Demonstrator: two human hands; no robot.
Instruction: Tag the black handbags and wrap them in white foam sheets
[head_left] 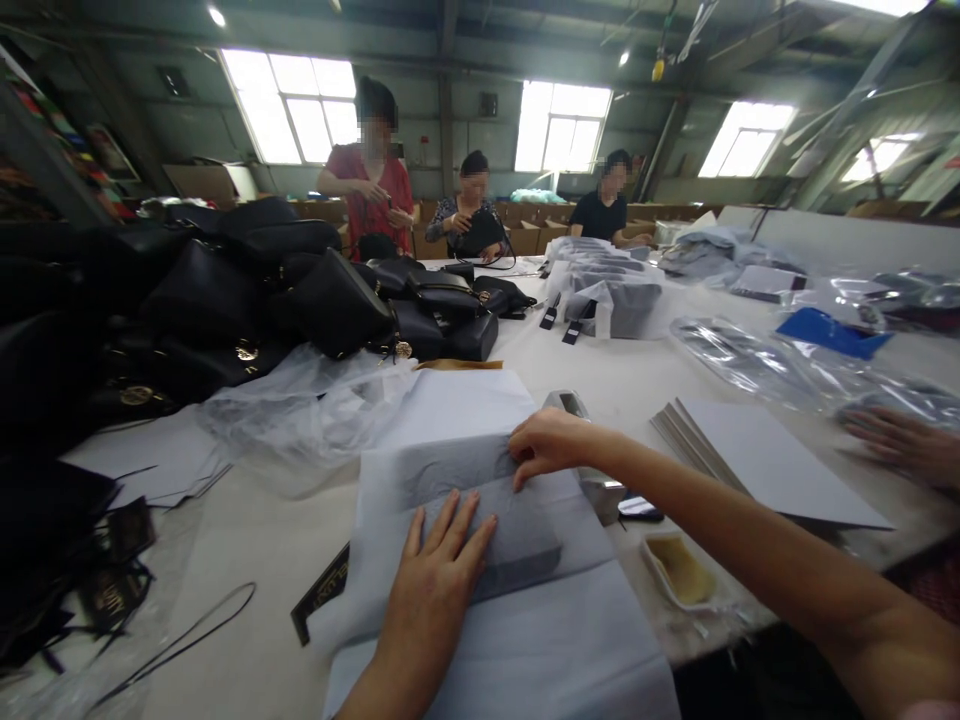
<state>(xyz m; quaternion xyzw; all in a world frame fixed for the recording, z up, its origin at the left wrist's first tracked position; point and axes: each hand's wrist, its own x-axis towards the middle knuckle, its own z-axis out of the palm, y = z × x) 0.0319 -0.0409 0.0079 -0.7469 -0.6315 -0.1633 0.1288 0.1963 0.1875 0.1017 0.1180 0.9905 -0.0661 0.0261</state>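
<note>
In front of me, white tissue paper [592, 630] is folded over a dark, boxy item whose shape shows through the thin sheet. My left hand [439, 580] lies flat on this wrapped bundle, fingers spread. At the bundle's upper right corner, my right hand [551, 445] has its fingers curled and pinched on the paper. A black tag [322, 590] with gold lettering sticks out from under the left side of the paper. More white sheets lie beneath and behind the bundle.
Black handbags [225, 290] are heaped at left, beside crumpled clear plastic [315, 410]. Tissue-wrapped bags [626, 305] stand in a row farther back. White boards [772, 460], a small tray [679, 570] and a co-worker's hand [900, 440] are at right. Several people work across the table.
</note>
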